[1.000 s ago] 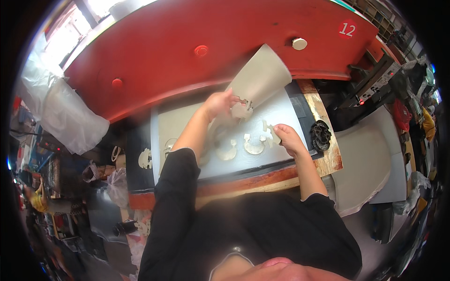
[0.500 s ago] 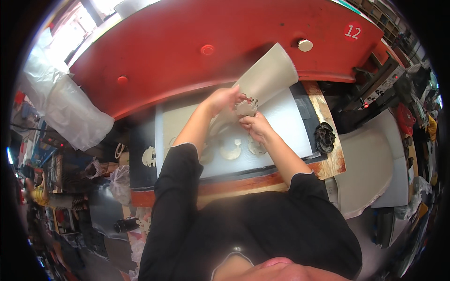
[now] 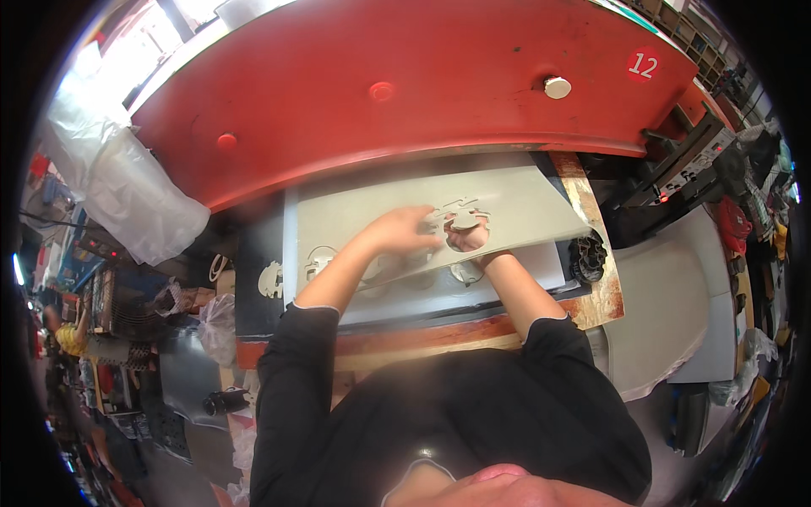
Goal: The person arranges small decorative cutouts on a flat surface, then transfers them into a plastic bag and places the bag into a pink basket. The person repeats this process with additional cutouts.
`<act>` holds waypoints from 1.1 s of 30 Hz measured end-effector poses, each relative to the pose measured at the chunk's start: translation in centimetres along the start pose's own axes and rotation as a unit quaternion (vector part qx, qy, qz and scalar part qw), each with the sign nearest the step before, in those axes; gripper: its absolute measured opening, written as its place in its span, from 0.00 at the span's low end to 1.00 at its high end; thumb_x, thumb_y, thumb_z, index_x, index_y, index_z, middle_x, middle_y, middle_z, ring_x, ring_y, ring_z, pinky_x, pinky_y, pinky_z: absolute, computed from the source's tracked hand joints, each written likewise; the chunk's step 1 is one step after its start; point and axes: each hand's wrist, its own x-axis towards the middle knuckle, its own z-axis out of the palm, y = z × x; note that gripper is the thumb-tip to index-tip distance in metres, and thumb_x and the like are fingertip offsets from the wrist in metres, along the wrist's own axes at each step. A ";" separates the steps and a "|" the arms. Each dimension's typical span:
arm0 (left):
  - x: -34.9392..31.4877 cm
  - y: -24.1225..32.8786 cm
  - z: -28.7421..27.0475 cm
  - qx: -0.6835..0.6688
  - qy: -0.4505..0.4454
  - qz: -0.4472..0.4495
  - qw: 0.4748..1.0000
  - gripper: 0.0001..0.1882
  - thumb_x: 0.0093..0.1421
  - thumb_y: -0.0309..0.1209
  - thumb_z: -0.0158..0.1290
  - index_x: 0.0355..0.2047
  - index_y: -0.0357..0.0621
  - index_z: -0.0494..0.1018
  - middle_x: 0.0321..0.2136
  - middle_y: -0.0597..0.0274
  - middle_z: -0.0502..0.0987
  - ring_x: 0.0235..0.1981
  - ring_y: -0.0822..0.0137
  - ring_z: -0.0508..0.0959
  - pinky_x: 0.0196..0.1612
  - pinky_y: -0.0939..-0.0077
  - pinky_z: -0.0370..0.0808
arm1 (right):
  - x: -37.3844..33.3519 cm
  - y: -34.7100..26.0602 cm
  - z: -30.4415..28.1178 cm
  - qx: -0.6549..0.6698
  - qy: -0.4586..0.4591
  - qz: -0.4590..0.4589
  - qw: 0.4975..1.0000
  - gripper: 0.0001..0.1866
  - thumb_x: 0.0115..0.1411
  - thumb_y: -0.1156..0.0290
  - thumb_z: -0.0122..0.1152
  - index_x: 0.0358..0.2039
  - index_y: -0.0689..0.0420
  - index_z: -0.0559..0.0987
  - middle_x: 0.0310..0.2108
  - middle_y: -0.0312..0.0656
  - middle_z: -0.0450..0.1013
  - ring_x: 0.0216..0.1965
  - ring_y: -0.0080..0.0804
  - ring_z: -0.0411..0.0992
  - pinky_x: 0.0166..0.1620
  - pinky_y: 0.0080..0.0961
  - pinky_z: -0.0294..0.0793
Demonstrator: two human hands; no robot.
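Note:
A large grey sheet (image 3: 524, 203) with cut-out holes lies nearly flat over the white cutting board (image 3: 545, 266). My left hand (image 3: 405, 232) rests on top of the sheet and pinches its edge beside a shaped hole. My right hand (image 3: 471, 245) comes up from under the sheet into that hole, its fingers closed on a small grey cut-out piece (image 3: 463, 220). Another hole (image 3: 321, 260) shows near the sheet's left end. The rest of my right hand is hidden under the sheet.
The red press head (image 3: 405, 84) hangs just behind the sheet. A black cutting die (image 3: 587, 253) sits at the board's right end, and a loose pale cut-out (image 3: 270, 279) lies at the left. Grey sheets (image 3: 667, 313) are stacked at the right; plastic bags (image 3: 127, 186) are at the left.
The sheet, held up and tilted a second ago, has come down flat over the board. My right hand moved from the cut pieces on the board to the hole in the sheet.

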 end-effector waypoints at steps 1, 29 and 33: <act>0.4 -0.3 1.0 0.003 0.049 -0.003 0.999 0.37 0.56 0.49 0.53 0.59 0.37 0.62 0.55 0.39 0.67 0.57 0.48 0.68 0.60 0.63 0.64 | -0.2 0.1 0.2 -0.020 0.028 0.004 0.999 0.06 0.57 0.79 0.58 0.34 0.54 0.73 0.30 0.35 0.71 0.30 0.25 0.70 0.32 0.21 0.72; -7.1 0.7 4.6 -0.242 0.101 0.017 0.965 0.12 0.57 0.35 0.56 0.32 0.39 0.72 0.29 0.57 0.73 0.33 0.65 0.73 0.39 0.68 0.71 | -4.2 -10.1 0.1 -0.854 -0.363 0.059 0.368 0.43 0.35 0.45 0.75 0.48 0.59 0.71 0.46 0.49 0.67 0.50 0.46 0.65 0.54 0.35 0.64; -9.7 4.0 10.6 -0.169 0.094 0.205 0.960 0.11 0.57 0.34 0.56 0.26 0.40 0.72 0.37 0.54 0.73 0.39 0.55 0.74 0.43 0.62 0.71 | -3.5 -10.9 0.8 -0.725 -0.299 0.051 0.618 0.45 0.36 0.51 0.77 0.51 0.61 0.68 0.47 0.46 0.64 0.49 0.40 0.63 0.53 0.29 0.62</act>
